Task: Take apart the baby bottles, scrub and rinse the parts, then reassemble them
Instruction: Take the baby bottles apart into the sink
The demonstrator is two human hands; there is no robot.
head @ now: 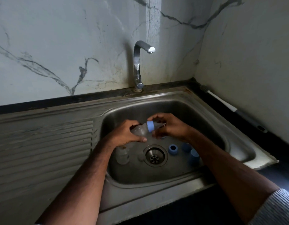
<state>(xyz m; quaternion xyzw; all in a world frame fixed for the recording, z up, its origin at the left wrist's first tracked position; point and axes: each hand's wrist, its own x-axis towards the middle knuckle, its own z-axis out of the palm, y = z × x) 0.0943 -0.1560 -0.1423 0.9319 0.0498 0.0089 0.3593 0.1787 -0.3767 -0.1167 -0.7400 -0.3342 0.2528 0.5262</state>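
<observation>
Leftmost, the ribbed drainboard point(43, 140) runs up to the sink point(210, 114). Over the basin, the left hand point(127, 133) wraps around the clear bottle body point(139, 129), which lies sideways, its long axis running left to right with the neck toward the right. There the right hand point(169, 126) pinches at the blue collar ring point(150, 126) and nipple end, so the twist-off likely falls to that hand. Below, a clear bottle point(122, 155) stands left of the drain point(155, 155); a loose blue ring point(173, 149) and blue caps point(194, 157) lie right of it. The faucet point(138, 62) shows no water.
</observation>
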